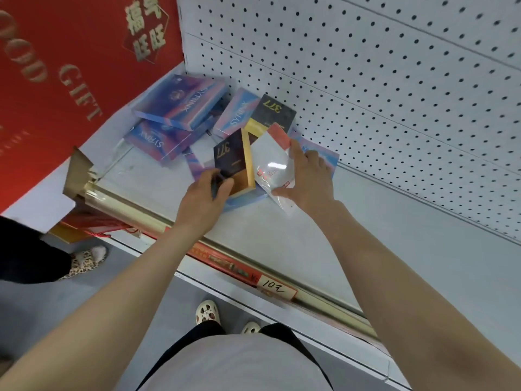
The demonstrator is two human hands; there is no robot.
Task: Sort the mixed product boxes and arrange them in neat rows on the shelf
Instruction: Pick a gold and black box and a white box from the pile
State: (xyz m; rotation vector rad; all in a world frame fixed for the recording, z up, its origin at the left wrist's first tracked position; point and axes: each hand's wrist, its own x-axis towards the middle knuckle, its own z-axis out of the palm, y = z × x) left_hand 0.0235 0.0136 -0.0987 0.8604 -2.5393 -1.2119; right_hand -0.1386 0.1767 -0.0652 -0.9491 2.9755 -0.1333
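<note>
A jumble of product boxes lies at the back left of the white shelf (282, 235). My left hand (204, 200) grips a dark box with gold edges marked 377 (231, 162), tilted up on its end. My right hand (308, 176) holds a white box with a red corner in clear wrap (272, 162), beside the dark one. A second dark 377 box (272, 112) lies behind them. Several blue and purple SYRINX boxes (180, 103) are piled to the left, one leaning near the 377 box (235, 112), and another pale one lies under my right hand (324, 156).
A white pegboard back wall (380, 94) rises behind the shelf. A red gift box with gold lettering (56, 80) stands at the left end. A gold rail with a price tag reading 102 (277, 290) runs along the front edge. Another person's foot (84, 261) stands on the floor at left.
</note>
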